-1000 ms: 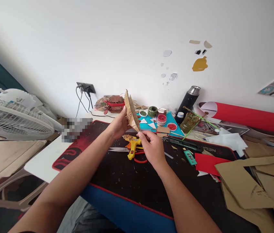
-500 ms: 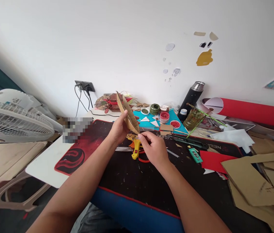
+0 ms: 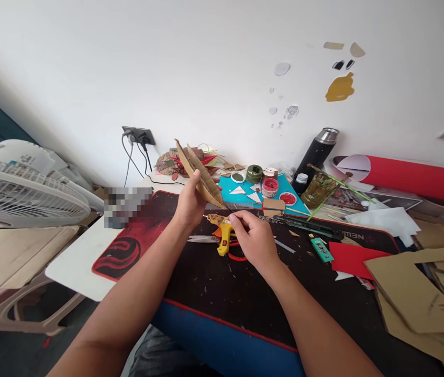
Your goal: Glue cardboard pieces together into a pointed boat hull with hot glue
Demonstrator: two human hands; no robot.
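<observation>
The left hand holds a folded piece of cardboard, with the thumb on its near side. This piece is tilted above the black mat, its pointed end down, near the right hand. There, the thumb and fingers are close together; I cannot tell if they grip something. Below lies a yellow glue gun across scissors

Brown cardboard piece, boat-like, long sides parted; tilted in left hand, tapered end lowest, near right hand.
</observation>
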